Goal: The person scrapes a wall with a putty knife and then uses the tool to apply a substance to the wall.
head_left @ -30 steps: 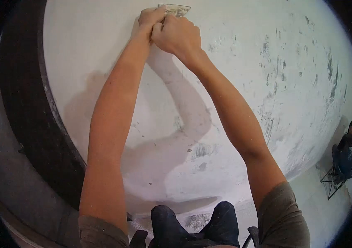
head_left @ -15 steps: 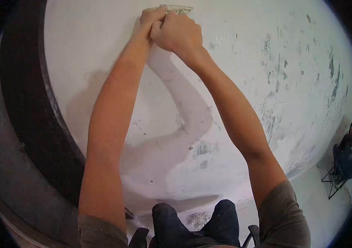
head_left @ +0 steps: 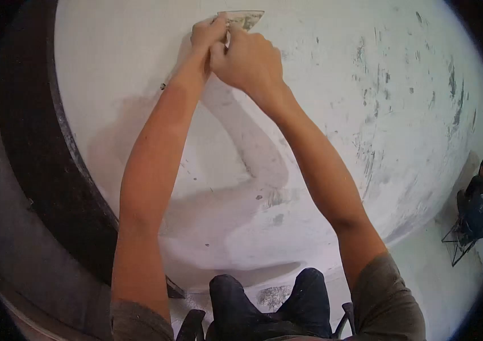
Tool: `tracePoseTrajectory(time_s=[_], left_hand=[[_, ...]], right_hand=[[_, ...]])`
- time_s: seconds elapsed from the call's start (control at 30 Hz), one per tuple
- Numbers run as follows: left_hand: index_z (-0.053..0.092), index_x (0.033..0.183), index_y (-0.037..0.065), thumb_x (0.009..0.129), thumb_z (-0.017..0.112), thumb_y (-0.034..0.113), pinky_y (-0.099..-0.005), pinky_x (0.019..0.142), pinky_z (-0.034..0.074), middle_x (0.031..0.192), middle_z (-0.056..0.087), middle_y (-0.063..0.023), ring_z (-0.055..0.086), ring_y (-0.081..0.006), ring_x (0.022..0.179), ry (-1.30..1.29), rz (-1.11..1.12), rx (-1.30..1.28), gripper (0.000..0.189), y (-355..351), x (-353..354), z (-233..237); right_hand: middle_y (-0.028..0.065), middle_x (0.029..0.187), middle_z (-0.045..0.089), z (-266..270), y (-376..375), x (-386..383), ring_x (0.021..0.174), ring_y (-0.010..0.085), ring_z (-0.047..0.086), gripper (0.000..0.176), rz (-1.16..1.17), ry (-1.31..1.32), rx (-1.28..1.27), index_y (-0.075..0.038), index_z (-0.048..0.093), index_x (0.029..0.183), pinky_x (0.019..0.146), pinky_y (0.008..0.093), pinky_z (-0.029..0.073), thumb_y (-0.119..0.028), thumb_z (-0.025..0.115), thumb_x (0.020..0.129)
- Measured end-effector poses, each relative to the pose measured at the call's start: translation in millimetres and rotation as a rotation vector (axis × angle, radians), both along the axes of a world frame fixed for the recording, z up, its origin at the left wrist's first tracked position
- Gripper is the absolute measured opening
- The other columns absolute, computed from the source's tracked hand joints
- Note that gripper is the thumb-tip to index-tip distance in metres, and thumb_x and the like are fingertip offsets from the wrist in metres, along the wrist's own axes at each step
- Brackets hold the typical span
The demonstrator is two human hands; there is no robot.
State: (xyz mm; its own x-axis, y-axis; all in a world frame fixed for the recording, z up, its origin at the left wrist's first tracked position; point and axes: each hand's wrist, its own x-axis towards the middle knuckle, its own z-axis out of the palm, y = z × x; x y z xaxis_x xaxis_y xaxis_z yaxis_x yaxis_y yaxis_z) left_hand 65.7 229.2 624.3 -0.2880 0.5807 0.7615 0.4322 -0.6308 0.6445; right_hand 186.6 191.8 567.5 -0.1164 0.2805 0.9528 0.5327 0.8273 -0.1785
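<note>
A putty knife (head_left: 247,20) with a smeared, wedge-shaped blade lies against the pale wall (head_left: 321,113) at the top of the view. My right hand (head_left: 250,59) is closed around its handle, which is mostly hidden by my fingers. Close beside it, my left hand (head_left: 207,35) is closed too, its fingers pressed at the blade's left corner. The two hands touch at thumb and wrist. Both arms are stretched out, casting a bent shadow on the wall below them.
Dark scuffs and bare patches (head_left: 366,102) mark the wall on the right. A wide dark band (head_left: 28,113) borders it on the left. At far right, a dark shape (head_left: 474,210) rests on thin legs. My knees (head_left: 309,295) are at the bottom, between chair armrests (head_left: 192,324).
Both hands have shifted slightly downward in view with the putty knife, and more of its blade shows. A small dark speck now appears beside my left forearm.
</note>
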Motion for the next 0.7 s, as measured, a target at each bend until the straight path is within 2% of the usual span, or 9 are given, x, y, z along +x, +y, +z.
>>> tracePoseTrajectory(time_s=[0.13, 0.2, 0.27, 0.37, 0.43, 0.57, 0.6, 0.67, 0.7], left_hand=[[0.064, 0.082, 0.007, 0.09, 0.059, 0.036, -0.0281, 0.053, 0.038, 0.068, 0.054, 0.0025, 0.046, -0.0082, 0.059, 0.012, 0.059, -0.061, 0.031, -32.9, 29.1, -65.4], [0.059, 0.074, 0.002, 0.092, 0.055, 0.032, -0.0286, 0.051, 0.036, 0.062, 0.051, 0.0009, 0.043, -0.0081, 0.056, 0.035, -0.028, -0.063, 0.035, -40.0, 34.0, -116.8], [0.061, 0.08, 0.01, 0.093, 0.058, 0.03, -0.0207, 0.047, 0.03, 0.061, 0.044, 0.0081, 0.037, -0.0022, 0.053, 0.057, -0.105, -0.119, 0.025, -43.5, 33.1, -183.8], [0.065, 0.092, 0.009, 0.093, 0.058, 0.036, -0.0201, 0.049, 0.034, 0.067, 0.051, 0.0071, 0.043, -0.0028, 0.058, -0.061, -0.287, -0.425, 0.028, -64.9, 40.7, -290.2], [0.064, 0.096, 0.006, 0.093, 0.057, 0.038, -0.0213, 0.053, 0.04, 0.072, 0.055, 0.0037, 0.047, -0.0052, 0.062, -0.095, -0.331, -0.802, 0.033, -72.7, 31.8, -365.4], [0.065, 0.094, 0.005, 0.092, 0.052, 0.05, -0.0231, 0.059, 0.041, 0.072, 0.055, 0.0021, 0.047, -0.0072, 0.063, -0.117, -0.325, -1.026, 0.047, -100.2, 34.0, -493.2], [0.065, 0.09, 0.002, 0.092, 0.05, 0.054, -0.0261, 0.059, 0.041, 0.07, 0.055, 0.0003, 0.048, -0.0093, 0.063, -0.169, -0.282, -1.087, 0.054, -106.4, 41.1, -512.9], [0.065, 0.086, -0.001, 0.092, 0.047, 0.058, -0.029, 0.06, 0.041, 0.067, 0.054, -0.0015, 0.049, -0.0114, 0.064, -0.238, -0.233, -1.141, 0.062, -114.2, 50.5, -542.3], [0.066, 0.084, -0.001, 0.091, 0.045, 0.061, -0.0293, 0.059, 0.041, 0.065, 0.053, -0.0015, 0.049, -0.0119, 0.062, -0.35, -0.278, -1.202, 0.065, -116.7, 52.9, -554.1]], right_hand=[[0.0182, 0.066, 0.062, -67.1, -2.8, 23.1, 0.061, 0.0342, 0.061, 0.046, 0.105, 0.031, -0.067, 0.002, 0.056, 0.117, 0.059, 0.0409, 0.05, -0.017, 0.054, 0.075], [0.0195, 0.064, 0.06, -114.3, -17.4, 47.1, 0.058, 0.033, 0.061, 0.056, 0.258, 0.035, -0.161, 0.001, 0.05, 0.127, 0.056, 0.0391, 0.048, -0.012, 0.056, 0.073], [0.0203, 0.066, 0.059, -168.1, -31.8, 69.6, 0.057, 0.0342, 0.06, 0.064, 0.373, 0.049, -0.289, -0.001, 0.045, 0.133, 0.055, 0.0384, 0.047, -0.008, 0.058, 0.07], [0.0214, 0.066, 0.054, -246.4, -50.3, 101.6, 0.053, 0.0324, 0.056, 0.065, 0.475, -0.021, -0.686, -0.002, 0.047, 0.132, 0.055, 0.0338, 0.046, -0.003, 0.056, 0.068], [0.0158, 0.062, 0.053, -315.8, -41.1, 116.7, 0.05, 0.024, 0.053, 0.062, 0.483, -0.088, -0.763, -0.001, 0.049, 0.13, 0.054, 0.031, 0.045, -0.003, 0.058, 0.068], [0.0037, 0.064, 0.056, -416.9, -33.3, 146.1, 0.052, 0.01, 0.051, 0.053, 0.589, 0.038, -1.5, -0.001, 0.049, 0.132, 0.051, 0.0267, 0.043, -0.007, 0.055, 0.08], [0.0037, 0.064, 0.056, -424.5, -37.7, 146.4, 0.052, 0.01, 0.051, 0.053, 0.596, 0.024, -1.503, -0.001, 0.049, 0.132, 0.051, 0.0267, 0.043, -0.007, 0.055, 0.08], [0.0019, 0.051, 0.048, -435.9, -45.0, 148.1, 0.035, 0.0076, 0.038, 0.042, 0.558, 0.111, -1.619, -0.006, 0.05, 0.132, 0.034, 0.0248, 0.03, -0.027, 0.054, 0.096], [0.0031, 0.055, 0.051, -450.9, -40.4, 152.9, 0.039, 0.0088, 0.044, 0.049, 0.595, 0.078, -1.667, -0.005, 0.045, 0.136, 0.035, 0.0254, 0.034, -0.027, 0.056, 0.094]])
